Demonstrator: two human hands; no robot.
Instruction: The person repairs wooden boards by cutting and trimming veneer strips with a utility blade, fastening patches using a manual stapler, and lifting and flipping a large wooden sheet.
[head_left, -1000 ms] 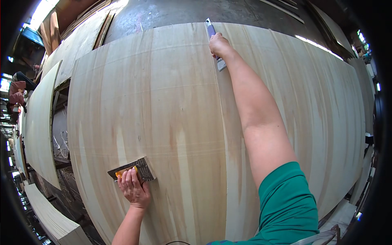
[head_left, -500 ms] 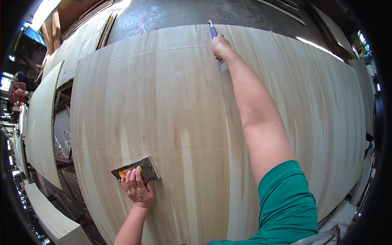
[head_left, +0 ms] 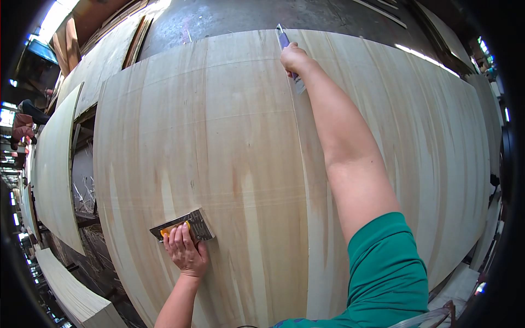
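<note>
My left hand is closed on the orange-yellow grip of a dark, scuffed flat plate tool; its exact kind is unclear. That tool rests over the lower left of a large pale wood sheet. Stretched far forward, my right hand grips a purple-handled putty knife. Its handle end, with a hole, points away from me, and the blade points back toward me. The blade is at a long seam between two stretches of wood; my hand and forearm partly cover the tool.
Another pale sheet stands to the left, beyond a gap with dark framing. A stack of thin sheets lies lower left. Dark floor shows past the far edge. A person in a reddish top is at the far left.
My right hand and the putty knife sit slightly higher and farther left in the view, which has itself shifted a little. My left hand keeps its hold in nearly the same spot.
</note>
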